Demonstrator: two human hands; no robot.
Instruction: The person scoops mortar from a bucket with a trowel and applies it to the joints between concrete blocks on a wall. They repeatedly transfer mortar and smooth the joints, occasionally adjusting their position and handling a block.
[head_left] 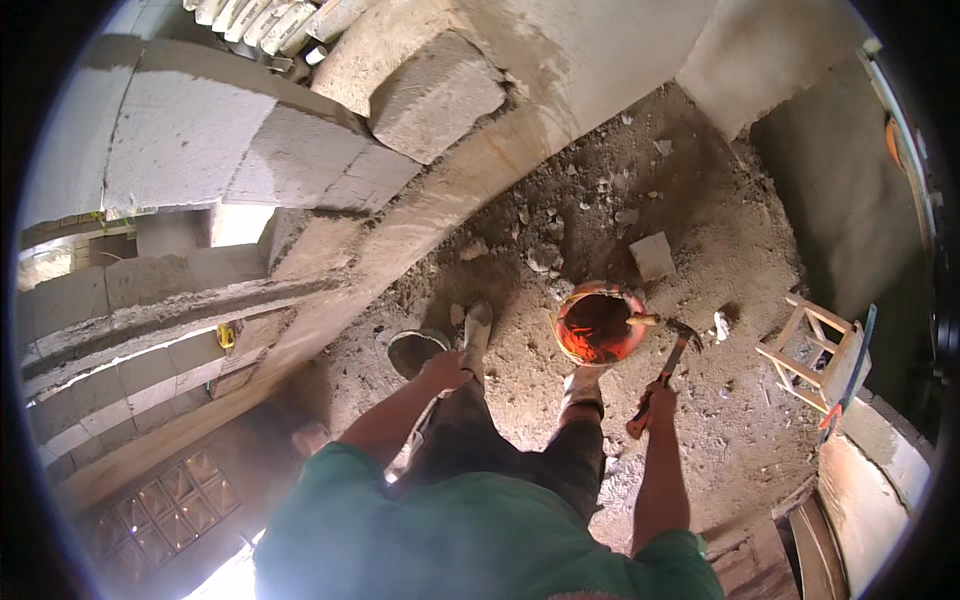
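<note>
My right hand (658, 402) is wrapped round the handle of a claw hammer (682, 350), its head pointing away from me and its orange-and-black grip end below the fist. Just left of the hammer head stands an orange bucket (562, 338), with a wooden handle (644, 320) sticking out over its rim. Further left, my left hand (447, 371) is closed at the rim of a small round grey bucket (393, 357) that has dark grey inside. Its fingertips are mostly hidden from view.
My boots stand on rubble-strewn ground, with a loose block (653, 257) beyond the orange bucket. To the right is a small wooden stool (806, 350) with a blue-framed saw (866, 345) against it. A block wall (190, 120) rises on the left, a yellow tape measure (226, 336) on its ledge.
</note>
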